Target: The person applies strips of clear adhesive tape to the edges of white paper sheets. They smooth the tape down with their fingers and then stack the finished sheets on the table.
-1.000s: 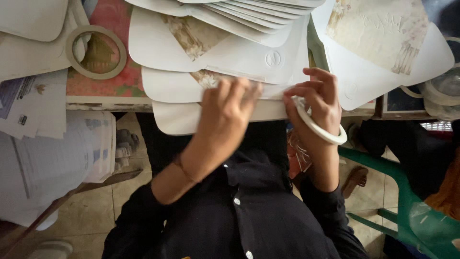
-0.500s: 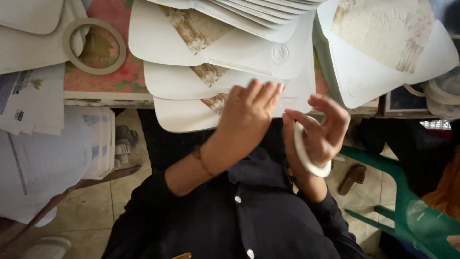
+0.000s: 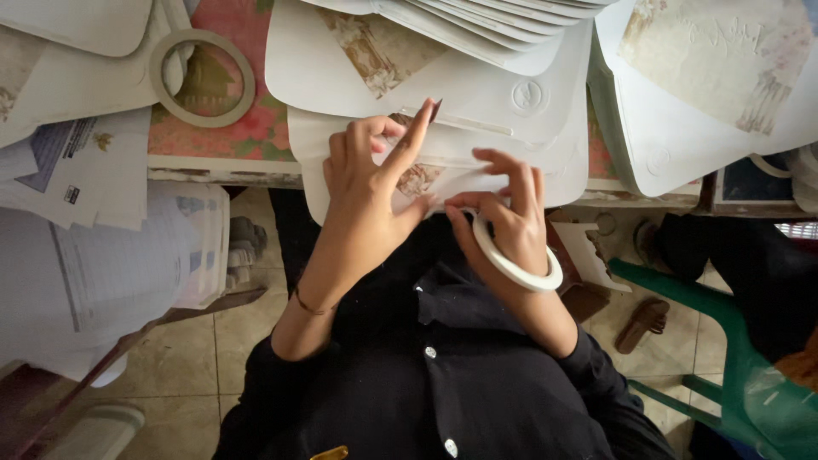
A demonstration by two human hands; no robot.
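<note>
Head view: the left hand [image 3: 366, 192] is raised over the near edge of the tabletop [image 3: 226, 166], its index finger stretched upward and the other fingers curled. Its thumb tip is pressed against the thumb of the right hand [image 3: 511, 217], just over the lowest white card [image 3: 443, 166] of a fanned stack. Whether anything thin is pinched there cannot be told; nothing is seen clamped in the left grip.

A white tape roll [image 3: 515, 260] is worn like a bangle around the right hand, lying across its back near the wrist. The right fingers are bent forward and the fingertips are laid on the edge of the same white card; the right grip is not wrapped around the roll.

The white card is overlapped by more rounded white cards [image 3: 400, 68] spread across the flowered cloth. A second pile of similar cards [image 3: 690, 102] is seen to the right, well apart from the hands. A second, beige tape roll [image 3: 203, 78] is lying flat on the cloth to the left, near a heap of printed papers [image 3: 94, 221] that hangs over the edge.

Below, a black buttoned shirt [image 3: 426, 375] is seen, with a tiled floor [image 3: 179, 375], a green plastic chair [image 3: 741, 366] and a brown sandal [image 3: 643, 324] alongside.
</note>
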